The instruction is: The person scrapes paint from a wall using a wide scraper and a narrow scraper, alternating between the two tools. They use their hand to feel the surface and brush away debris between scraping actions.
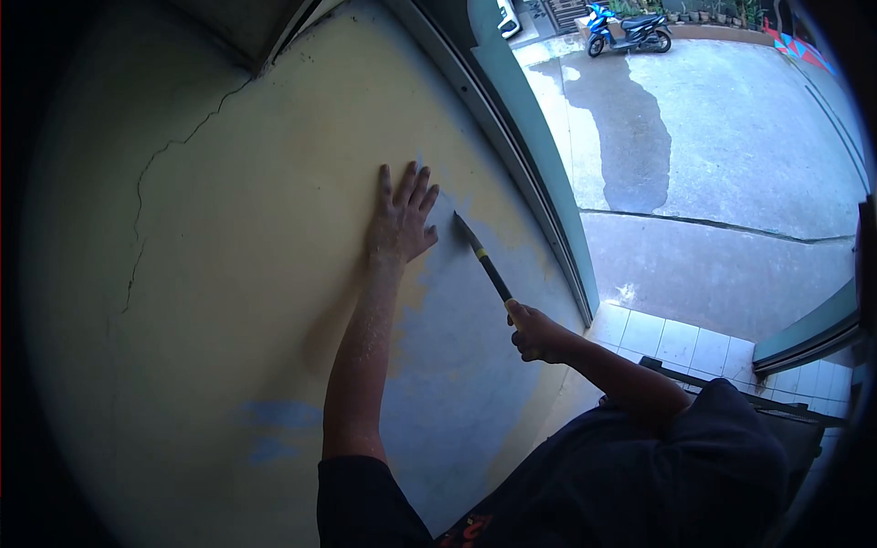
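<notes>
My left hand (402,219) lies flat against the yellowish wall (256,237), fingers spread and pointing up. To its right, my right hand (534,332) is wrapped round the lower end of a long-handled scraper (493,274). The tool is dark with a yellow band near its head. Its narrow tip meets the wall close to my left thumb, at the upper part of a bare grey-blue patch (466,356). The blade appears nearly edge-on, so its width is hard to make out. Whitish dust covers my left forearm.
A long crack (139,196) runs down the wall at the left. A metal door frame (521,155) borders the wall on the right. Beyond it are white floor tiles (681,338), a concrete yard (731,119) with a wet streak, and a parked blue motorbike (628,35).
</notes>
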